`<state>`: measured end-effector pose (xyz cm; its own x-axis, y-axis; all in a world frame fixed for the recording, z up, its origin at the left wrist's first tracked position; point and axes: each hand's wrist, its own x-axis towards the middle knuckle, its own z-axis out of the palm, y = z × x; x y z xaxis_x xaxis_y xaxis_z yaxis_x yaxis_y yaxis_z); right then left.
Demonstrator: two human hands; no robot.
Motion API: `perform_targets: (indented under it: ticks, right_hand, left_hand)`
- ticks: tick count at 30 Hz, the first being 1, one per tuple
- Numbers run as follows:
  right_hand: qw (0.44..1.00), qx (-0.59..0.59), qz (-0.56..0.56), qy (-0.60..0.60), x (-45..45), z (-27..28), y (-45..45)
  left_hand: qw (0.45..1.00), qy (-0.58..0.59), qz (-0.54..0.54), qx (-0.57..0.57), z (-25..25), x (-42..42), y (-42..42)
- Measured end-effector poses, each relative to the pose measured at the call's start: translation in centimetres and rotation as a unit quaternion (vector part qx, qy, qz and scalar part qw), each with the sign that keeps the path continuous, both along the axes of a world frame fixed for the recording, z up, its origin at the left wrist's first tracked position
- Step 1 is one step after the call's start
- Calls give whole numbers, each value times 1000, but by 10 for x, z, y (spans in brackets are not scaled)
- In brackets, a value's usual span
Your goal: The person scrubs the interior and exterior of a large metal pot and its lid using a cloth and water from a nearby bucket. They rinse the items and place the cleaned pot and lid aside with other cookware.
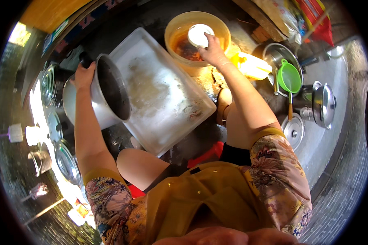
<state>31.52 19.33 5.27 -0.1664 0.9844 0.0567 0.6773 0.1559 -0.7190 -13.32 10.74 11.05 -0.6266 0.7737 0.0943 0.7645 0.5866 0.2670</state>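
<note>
My left hand (85,76) grips a large metal pot (101,115) near a black handle (85,59). The pot is tipped on its side, its dark mouth turned to the right. Beside it lies a big, pale rectangular plastic tub (168,98) with brownish stains and a wet sheen. My right hand (214,52) holds a round white bowl or dish (201,34) by its edge, over a yellowish round basin (174,23). Reddish-brown liquid shows in the bottom of that basin. Whether the bowl touches the liquid, I cannot tell.
A bright yellow plastic jug (253,68) lies right of the basin. Further right are a metal bowl (274,49), a green strainer (289,76), a lidded pot (323,105) and a loose lid (293,131). Several pot lids (67,162) line the left side. The floor (116,139) is wet.
</note>
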Motion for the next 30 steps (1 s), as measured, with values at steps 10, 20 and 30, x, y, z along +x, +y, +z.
perform_targets:
  ticks: [10,20,30]
  right_hand:
    - [996,21,-58,-59,84,2,-49]
    - [947,-88,-269,154,357,-68,-173]
    - [387,-118,-668,624,459,-232,-329]
  left_hand:
    - [995,57,-62,55,-35,-7,-17]
    - [990,-37,-39,128,-22,26,-85]
    - [931,-181,101,300,6,19,-111]
